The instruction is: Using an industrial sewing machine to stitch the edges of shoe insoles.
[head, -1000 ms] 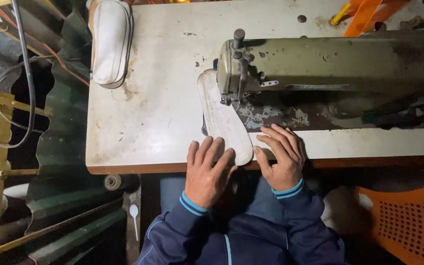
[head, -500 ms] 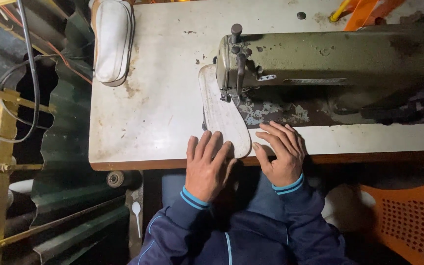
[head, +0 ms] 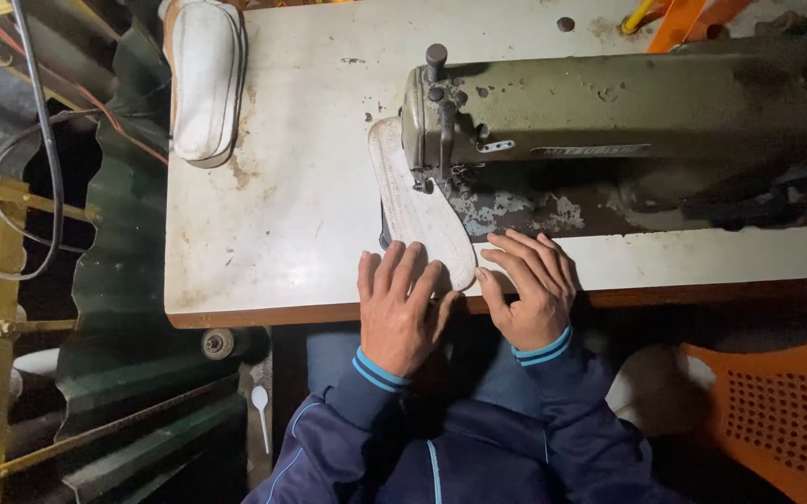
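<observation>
A white shoe insole (head: 414, 207) lies on the worn white table (head: 282, 205), its far end under the head of an olive-green sewing machine (head: 609, 103). My left hand (head: 399, 308) rests flat at the table's front edge, fingertips pressing the near end of the insole from the left. My right hand (head: 529, 285) lies flat just right of the insole's near tip, its thumb touching the edge. Both hands have their fingers spread and grip nothing.
A white shoe upper (head: 203, 79) sits at the table's far left corner. Orange and yellow items (head: 669, 19) lie behind the machine. An orange perforated plastic chair (head: 777, 411) stands at lower right. Cables and corrugated green sheeting (head: 114, 280) fill the left side.
Both hands and the insole hold nearly the same position; the view has shifted slightly, and the insole seems fed a little further toward the machine.
</observation>
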